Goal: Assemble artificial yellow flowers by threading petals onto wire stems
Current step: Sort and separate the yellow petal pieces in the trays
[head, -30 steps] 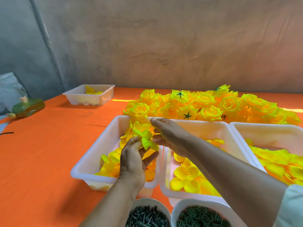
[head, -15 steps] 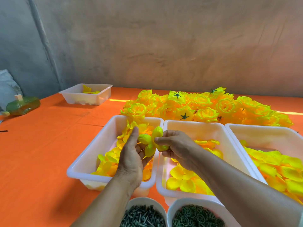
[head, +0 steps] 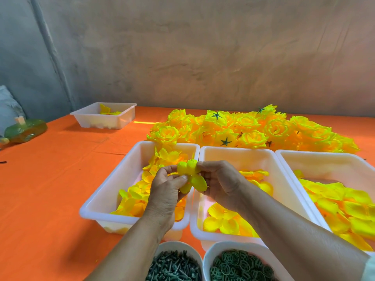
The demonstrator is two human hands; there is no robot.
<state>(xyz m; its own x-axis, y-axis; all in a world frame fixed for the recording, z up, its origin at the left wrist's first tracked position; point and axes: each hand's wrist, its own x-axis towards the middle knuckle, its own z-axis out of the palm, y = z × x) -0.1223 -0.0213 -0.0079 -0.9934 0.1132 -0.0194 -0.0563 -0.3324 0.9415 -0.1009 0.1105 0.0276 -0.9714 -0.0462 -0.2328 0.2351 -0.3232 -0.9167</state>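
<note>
Both my hands meet over the seam between two white trays and hold one small bunch of yellow petals (head: 191, 175). My left hand (head: 168, 187) pinches the bunch from the left with thumb and fingers. My right hand (head: 219, 182) grips it from the right with curled fingers. No wire stem shows; the petals and fingers hide the middle of the bunch. The left tray (head: 113, 185) holds loose yellow-orange petals. More petals lie in the middle tray (head: 239, 153). A pile of finished yellow flowers (head: 253, 128) lies behind the trays.
A third petal tray (head: 324, 157) stands at the right. Two white bowls sit at the front edge, one with dark green stem pegs (head: 174, 266), one with green rings (head: 241, 264). A small tray (head: 105, 120) and a green bottle (head: 25, 129) lie far left on the orange cloth.
My hands have come closer together and shifted a little right and toward me. The spread petals are now bunched tighter between both hands.
</note>
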